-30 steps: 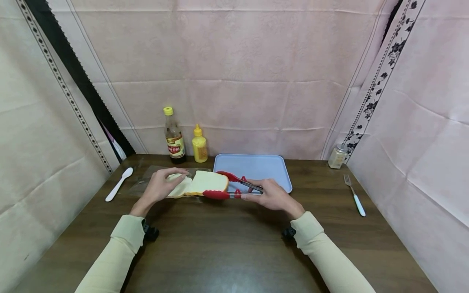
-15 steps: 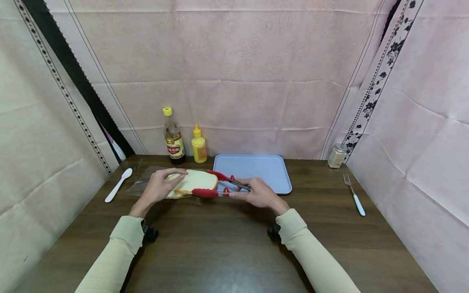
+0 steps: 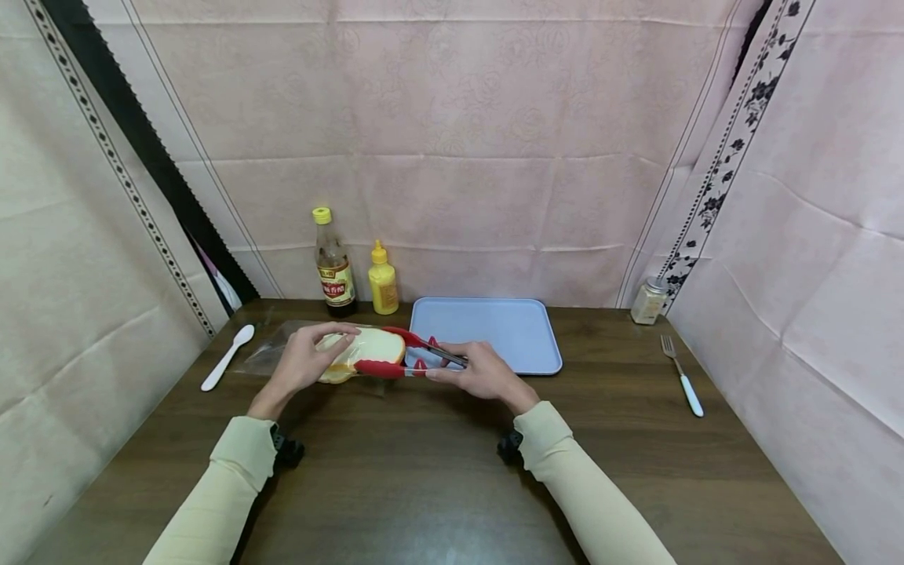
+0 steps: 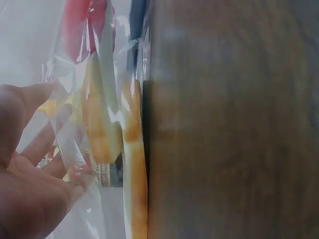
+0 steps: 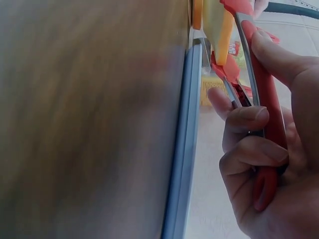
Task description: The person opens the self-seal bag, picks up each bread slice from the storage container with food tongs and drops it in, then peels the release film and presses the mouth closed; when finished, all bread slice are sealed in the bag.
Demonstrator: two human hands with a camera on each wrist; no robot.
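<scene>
Bread slice [image 3: 377, 345] sits between the two hands' fingers, squeezed by red tongs [image 3: 381, 369], its left end within a clear plastic bag [image 3: 271, 357]. Fingers of the right hand [image 3: 483, 373] wrap firmly round the tongs, thumb opposite, likely so the pressure falls on the crust and spares the soft face. Fingers of the left hand [image 3: 307, 357] are part-curled on the bag's film, probably to keep its mouth spread; glare makes the exact pinch hard to judge. Beside the left fingers, a lower slice [image 4: 134, 174] lies close to the bench [image 3: 424, 471]. Just beyond the right fingers is a blue tray [image 3: 487, 322], presumably within easy reach.
</scene>
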